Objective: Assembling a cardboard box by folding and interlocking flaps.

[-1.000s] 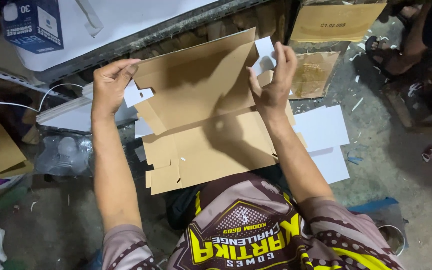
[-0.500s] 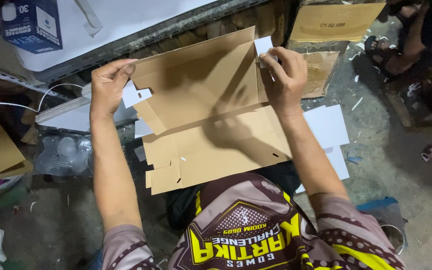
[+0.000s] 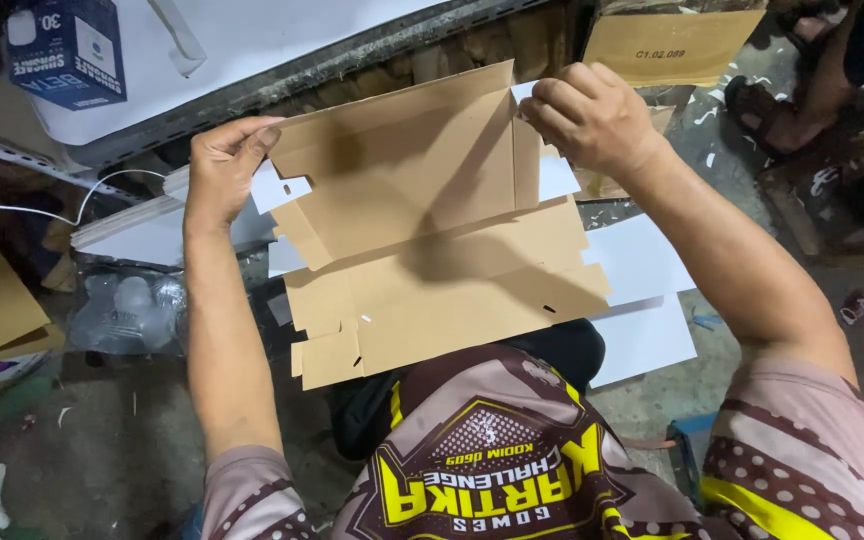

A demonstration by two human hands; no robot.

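Left hand [image 3: 220, 168] pinches the die-cut cardboard box blank [image 3: 432, 250] at its left flap; right hand [image 3: 592, 118] clamps the right flap. Best kept square, folding along the scores.

1. The left hand [image 3: 220, 172] is up at about ten o'clock. Its fingers are bent and its thumb points to three o'clock, pinching.
2. The left arm is bare and runs straight down to seven o'clock.
3. The right hand [image 3: 592, 118] is up at one o'clock, curled with fingertips pinched together.
4. The right arm slants down to four o'clock.
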